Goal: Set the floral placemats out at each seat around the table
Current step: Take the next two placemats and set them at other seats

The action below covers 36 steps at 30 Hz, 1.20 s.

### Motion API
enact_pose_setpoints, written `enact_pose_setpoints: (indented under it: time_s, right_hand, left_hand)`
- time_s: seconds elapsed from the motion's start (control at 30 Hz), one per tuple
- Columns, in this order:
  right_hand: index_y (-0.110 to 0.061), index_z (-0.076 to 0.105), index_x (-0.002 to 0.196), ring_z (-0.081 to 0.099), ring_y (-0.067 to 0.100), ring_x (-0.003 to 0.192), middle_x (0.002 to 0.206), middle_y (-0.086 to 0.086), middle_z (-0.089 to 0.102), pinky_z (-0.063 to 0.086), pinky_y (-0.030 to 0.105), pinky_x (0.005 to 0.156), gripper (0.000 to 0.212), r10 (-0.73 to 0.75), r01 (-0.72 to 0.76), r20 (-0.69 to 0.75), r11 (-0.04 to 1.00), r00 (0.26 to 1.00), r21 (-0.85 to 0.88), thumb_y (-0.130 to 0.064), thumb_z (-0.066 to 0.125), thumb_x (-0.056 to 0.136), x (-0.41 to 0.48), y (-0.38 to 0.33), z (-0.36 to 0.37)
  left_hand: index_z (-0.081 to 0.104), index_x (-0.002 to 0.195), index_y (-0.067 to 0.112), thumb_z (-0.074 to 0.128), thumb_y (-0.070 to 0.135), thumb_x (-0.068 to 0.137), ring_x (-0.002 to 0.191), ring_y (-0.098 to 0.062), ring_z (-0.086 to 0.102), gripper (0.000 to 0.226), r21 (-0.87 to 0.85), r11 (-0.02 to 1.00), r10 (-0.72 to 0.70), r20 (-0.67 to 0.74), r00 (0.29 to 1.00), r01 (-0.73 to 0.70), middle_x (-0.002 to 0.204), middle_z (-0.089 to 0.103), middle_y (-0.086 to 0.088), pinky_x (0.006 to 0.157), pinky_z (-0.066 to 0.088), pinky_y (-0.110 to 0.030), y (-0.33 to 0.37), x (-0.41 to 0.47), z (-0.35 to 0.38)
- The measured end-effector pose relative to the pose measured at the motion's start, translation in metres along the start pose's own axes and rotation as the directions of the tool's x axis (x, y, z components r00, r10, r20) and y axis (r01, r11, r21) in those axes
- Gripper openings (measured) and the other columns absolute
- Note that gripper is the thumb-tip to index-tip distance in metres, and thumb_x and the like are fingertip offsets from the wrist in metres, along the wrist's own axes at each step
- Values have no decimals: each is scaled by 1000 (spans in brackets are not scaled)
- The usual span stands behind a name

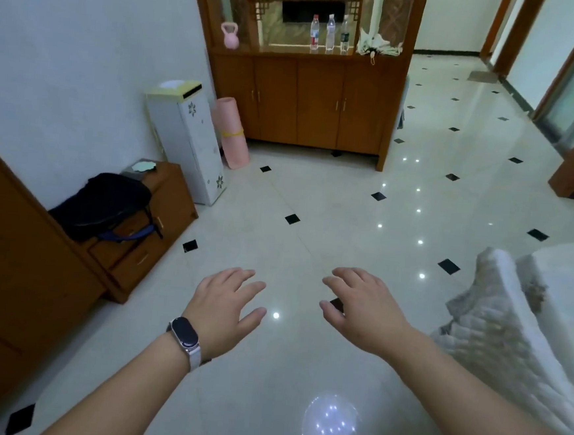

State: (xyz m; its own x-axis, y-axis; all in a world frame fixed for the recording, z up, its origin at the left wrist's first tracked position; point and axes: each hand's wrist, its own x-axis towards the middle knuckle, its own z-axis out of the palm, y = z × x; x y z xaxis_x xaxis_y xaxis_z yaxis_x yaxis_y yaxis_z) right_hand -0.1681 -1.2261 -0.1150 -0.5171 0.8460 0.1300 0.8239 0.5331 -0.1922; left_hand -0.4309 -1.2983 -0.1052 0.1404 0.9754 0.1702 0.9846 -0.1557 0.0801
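Note:
My left hand (227, 302), with a dark smart band on its wrist, is stretched out over the tiled floor, fingers apart and holding nothing. My right hand (362, 309) hovers beside it, also spread and holding nothing. At the right edge a table (573, 274) shows under a white quilted cloth (496, 330) that hangs down its side. No floral placemat is in view.
A low wooden cabinet (146, 240) on the left carries a black bag (104, 203). Farther back stand a white narrow cabinet (188, 141), a rolled pink mat (232, 134) and a tall wooden sideboard (308, 105) with three bottles. Glossy tiled floor (314, 202) runs ahead.

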Motion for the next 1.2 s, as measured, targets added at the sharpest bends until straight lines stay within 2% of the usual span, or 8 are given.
enact_pose_setpoints:
  time_s: [0.13, 0.23, 0.53, 0.67, 0.77, 0.9, 1.1, 1.2]
  right_hand:
    - [-23, 60, 126, 51, 26, 126, 134, 2, 59, 39, 41, 103, 60, 17, -17, 17, 1000, 1000, -17, -55, 31, 86, 55, 44, -13]
    - [-24, 54, 134, 43, 24, 132, 141, 0, 52, 32, 38, 108, 66, 31, -30, 29, 999, 999, -33, -57, 23, 85, 89, 70, -24]
    - [-22, 57, 130, 46, 23, 129, 139, -1, 53, 33, 37, 106, 54, 151, -149, 33, 987, 988, -50, -51, 34, 90, 174, 117, -19]
    - [-23, 57, 130, 46, 22, 128, 138, -2, 53, 34, 37, 107, 67, 200, -195, 67, 978, 978, -67, -57, 21, 85, 223, 136, -3]
    - [-24, 55, 133, 44, 20, 130, 140, -4, 51, 31, 35, 107, 59, 268, -262, 56, 960, 962, -95, -55, 28, 90, 271, 152, 2]
    - [-26, 52, 136, 41, 18, 132, 142, -7, 48, 29, 33, 106, 45, 357, -353, 24, 931, 934, -96, -47, 44, 97, 339, 166, -2]
    - [-26, 52, 135, 43, 18, 131, 141, -7, 50, 31, 34, 107, 64, 484, -482, -10, 869, 875, -112, -59, 22, 89, 403, 185, -20]
    - [-25, 55, 132, 45, 20, 129, 138, -5, 52, 33, 35, 105, 60, 556, -554, -23, 823, 831, -123, -56, 26, 90, 409, 205, -23]
  left_hand:
    - [65, 118, 28, 40, 54, 87, 116, -24, 58, 48, 52, 996, 77, -22, 997, -76, 123, 64, 2, 94, 46, -42, -1, 81, 0]
    - [62, 121, 28, 41, 53, 87, 121, -23, 54, 48, 39, 995, 93, -26, 995, -92, 127, 62, 2, 96, 43, -42, -4, 130, 3]
    - [64, 119, 26, 42, 52, 87, 122, -24, 53, 47, -22, 989, 142, -76, 987, -144, 127, 62, 1, 99, 39, -40, -41, 240, 38]
    - [64, 118, 24, 42, 52, 87, 119, -26, 56, 47, -63, 978, 196, -73, 978, -200, 124, 63, 0, 96, 42, -42, -69, 304, 59]
    - [65, 118, 25, 42, 53, 87, 120, -25, 55, 48, -94, 969, 225, -63, 972, -230, 126, 63, 0, 96, 43, -44, -97, 364, 74]
    - [65, 117, 24, 42, 52, 87, 118, -26, 57, 47, -126, 937, 321, -62, 945, -326, 124, 63, -1, 94, 45, -44, -129, 453, 84]
    - [66, 116, 22, 43, 51, 87, 115, -26, 58, 47, -180, 858, 471, -92, 877, -480, 123, 63, -3, 93, 46, -44, -137, 562, 95]
    - [65, 117, 23, 42, 50, 86, 118, -26, 56, 47, -219, 817, 527, -94, 845, -534, 125, 63, -2, 94, 45, -44, -121, 601, 102]
